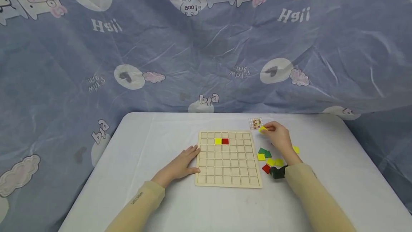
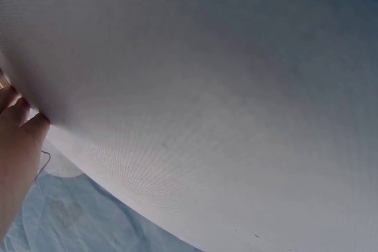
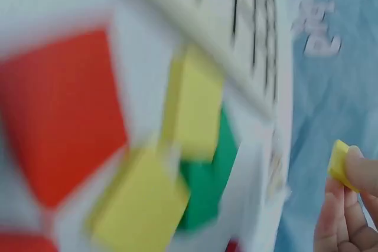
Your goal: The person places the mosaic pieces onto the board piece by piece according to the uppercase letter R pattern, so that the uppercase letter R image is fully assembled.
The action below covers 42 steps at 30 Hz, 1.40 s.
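Note:
A pale wooden grid board lies flat on the white table. One yellow tile and one red tile sit side by side in its second row from the back. My left hand rests at the board's left edge, fingers spread and touching it. Beyond the board's right edge, my right hand pinches a yellow tile between thumb and fingers. In the head view that tile is in front of the small printed pattern card and overlaps its corner.
Right of the board lie loose tiles: yellow, green and red. Another yellow tile shows beyond the right wrist. A black strap-like object is at the right cuff. A blue printed cloth hangs behind the table.

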Each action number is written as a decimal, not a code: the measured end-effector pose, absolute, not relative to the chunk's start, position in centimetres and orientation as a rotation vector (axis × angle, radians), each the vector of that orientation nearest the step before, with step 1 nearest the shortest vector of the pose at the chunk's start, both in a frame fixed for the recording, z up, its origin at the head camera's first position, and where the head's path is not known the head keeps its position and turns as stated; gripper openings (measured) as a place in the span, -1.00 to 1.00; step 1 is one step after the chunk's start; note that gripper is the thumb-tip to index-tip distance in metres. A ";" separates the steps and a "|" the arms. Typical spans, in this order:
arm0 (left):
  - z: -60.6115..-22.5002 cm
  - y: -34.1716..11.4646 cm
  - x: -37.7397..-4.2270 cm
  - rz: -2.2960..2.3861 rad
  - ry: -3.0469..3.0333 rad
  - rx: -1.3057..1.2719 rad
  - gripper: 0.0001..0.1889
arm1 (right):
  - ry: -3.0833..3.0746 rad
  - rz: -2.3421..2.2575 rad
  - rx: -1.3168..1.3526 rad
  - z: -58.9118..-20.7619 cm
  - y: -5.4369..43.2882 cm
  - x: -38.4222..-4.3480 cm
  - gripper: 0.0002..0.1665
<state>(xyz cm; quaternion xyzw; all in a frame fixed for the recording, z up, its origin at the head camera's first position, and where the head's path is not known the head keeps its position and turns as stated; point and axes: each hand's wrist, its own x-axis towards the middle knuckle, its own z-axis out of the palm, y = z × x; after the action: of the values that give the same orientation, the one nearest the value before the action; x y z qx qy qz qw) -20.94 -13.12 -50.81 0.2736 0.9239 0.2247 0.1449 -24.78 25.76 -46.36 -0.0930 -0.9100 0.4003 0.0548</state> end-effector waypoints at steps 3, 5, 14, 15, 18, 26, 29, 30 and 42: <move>-50.9 -13.2 -21.0 0.648 2.664 0.795 -0.11 | -2.790 1.286 -0.191 -46.2 24.2 -25.0 -0.65; -51.0 -13.1 -21.0 0.634 2.661 0.796 -0.11 | -2.808 1.313 -0.139 -46.3 23.3 -25.0 -0.67; -50.6 -13.0 -21.0 0.621 2.667 0.768 -0.10 | -2.833 1.352 0.052 -47.6 19.1 -25.5 -0.78; -50.6 -13.0 -21.0 0.621 2.669 0.765 -0.10 | -2.838 1.350 0.066 -47.7 18.8 -25.6 -0.79; -50.5 -13.0 -21.0 0.629 2.669 0.767 -0.11 | -2.873 1.310 0.103 -48.0 17.8 -25.8 -0.80; -50.4 -13.0 -21.0 0.618 2.663 0.778 -0.11 | -2.975 1.152 0.104 -48.4 16.6 -26.1 -0.84; -50.4 -13.1 -21.1 0.614 2.663 0.780 -0.10 | -2.989 1.109 0.119 -48.3 16.4 -26.0 -0.83; -50.4 -13.1 -21.1 0.609 2.662 0.778 -0.10 | -2.994 1.097 0.122 -48.3 16.3 -26.0 -0.82; -50.3 -13.1 -21.2 0.599 2.659 0.771 -0.11 | -2.965 1.108 0.122 -47.6 17.4 -25.1 -0.71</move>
<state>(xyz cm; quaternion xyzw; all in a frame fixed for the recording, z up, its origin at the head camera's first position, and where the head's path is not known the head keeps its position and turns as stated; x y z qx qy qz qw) -21.24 -13.09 -50.25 0.2690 0.9276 0.2089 0.1537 -25.08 17.40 -47.61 0.0385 -0.9360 0.3497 -0.0130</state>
